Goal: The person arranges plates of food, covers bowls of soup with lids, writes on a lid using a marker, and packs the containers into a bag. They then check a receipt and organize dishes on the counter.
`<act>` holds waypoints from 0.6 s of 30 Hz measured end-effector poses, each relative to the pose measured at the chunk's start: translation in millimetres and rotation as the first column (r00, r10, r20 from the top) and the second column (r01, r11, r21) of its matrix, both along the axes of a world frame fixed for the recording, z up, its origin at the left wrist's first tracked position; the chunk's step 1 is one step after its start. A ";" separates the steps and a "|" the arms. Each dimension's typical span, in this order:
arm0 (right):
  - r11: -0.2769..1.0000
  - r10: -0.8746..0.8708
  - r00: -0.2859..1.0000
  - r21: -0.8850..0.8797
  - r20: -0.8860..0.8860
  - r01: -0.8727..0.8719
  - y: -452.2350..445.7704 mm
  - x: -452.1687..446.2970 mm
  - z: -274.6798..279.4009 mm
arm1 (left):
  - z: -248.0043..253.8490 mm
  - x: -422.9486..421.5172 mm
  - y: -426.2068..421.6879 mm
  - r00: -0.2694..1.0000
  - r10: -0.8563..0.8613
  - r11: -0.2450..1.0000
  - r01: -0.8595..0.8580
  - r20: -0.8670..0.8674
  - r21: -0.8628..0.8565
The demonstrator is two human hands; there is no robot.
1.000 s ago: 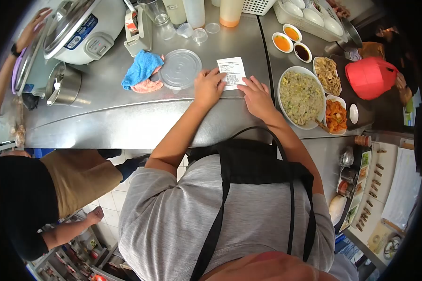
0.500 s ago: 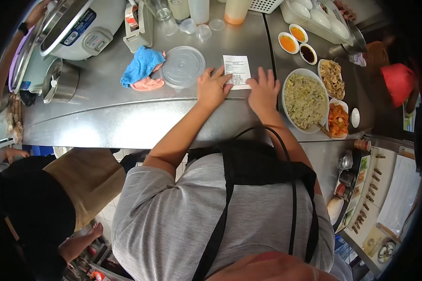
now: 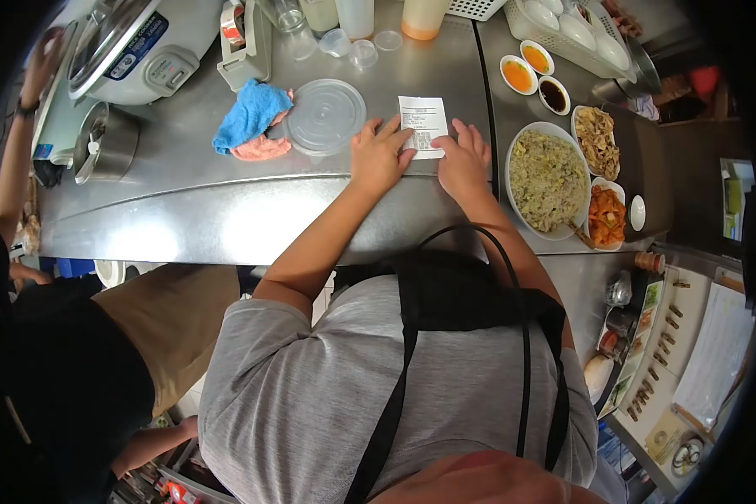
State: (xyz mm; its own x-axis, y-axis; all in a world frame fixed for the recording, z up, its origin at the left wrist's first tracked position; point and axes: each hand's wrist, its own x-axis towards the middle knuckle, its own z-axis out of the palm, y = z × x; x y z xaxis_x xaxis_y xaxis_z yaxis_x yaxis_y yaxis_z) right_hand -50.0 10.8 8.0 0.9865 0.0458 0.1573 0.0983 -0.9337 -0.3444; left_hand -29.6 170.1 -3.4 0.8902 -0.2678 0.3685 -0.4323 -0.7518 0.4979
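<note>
A printed paper receipt lies flat on the steel counter in front of me. My left hand rests at its left side, fingers apart, with fingertips over the paper's edge. My right hand is at the lower right corner, its thumb touching the paper and its other fingers stretched out on the counter. Left of my hands is a round clear plastic lid, beside a blue cloth and a pink cloth. Just right of my right hand stands a large bowl of fried rice.
Dishes of kimchi and browned food stand by the rice, with sauce cups behind. A rice cooker, a steel pot and a tape dispenser stand at left. A co-worker is close on my left.
My right hand has shifted slightly left, its thumb now on the receipt's corner and its fingers closer together. The co-worker on the left has moved, and the red-topped figure at right has mostly left view.
</note>
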 end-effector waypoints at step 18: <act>0.946 -0.063 0.996 -0.314 0.060 0.079 -19.5 10.5 22.0 | 6.1 -0.5 0.8 1.000 -0.005 0.998 0.006 -0.008 0.057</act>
